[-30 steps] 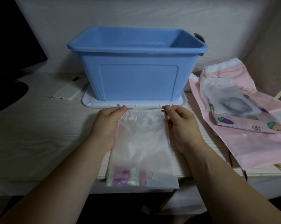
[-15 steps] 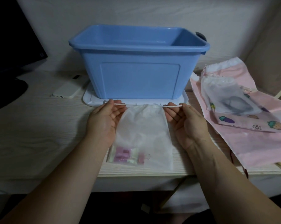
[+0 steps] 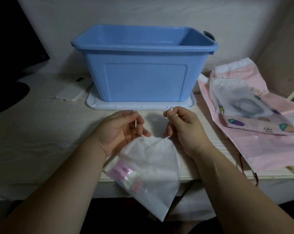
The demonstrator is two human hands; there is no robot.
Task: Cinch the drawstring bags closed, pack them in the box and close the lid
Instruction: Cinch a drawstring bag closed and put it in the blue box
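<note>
— Head view: what are the hands doing?

— Both are at the gathered mouth of a translucent white fabric drawstring bag (image 3: 153,166). The left hand (image 3: 124,130) has its fingers (image 3: 140,128) curled round one end of the thin white cord (image 3: 136,123). The right hand (image 3: 185,129) pinches the other end the same way.

— Where's the bag?

— At the front edge of the pale wood-grain tabletop (image 3: 41,129), between the wrists, with its lower corner past the edge. A clear packet of pink and white pieces (image 3: 126,174) shows through it.

— And the box?

— The open blue plastic box (image 3: 143,81) stands just behind the hands, on its flat white lid (image 3: 95,105). To the right lies a large pink drawstring bag (image 3: 269,149) with a small white mesh bag (image 3: 235,98) on top. A white phone (image 3: 70,93) lies left of the lid.
</note>
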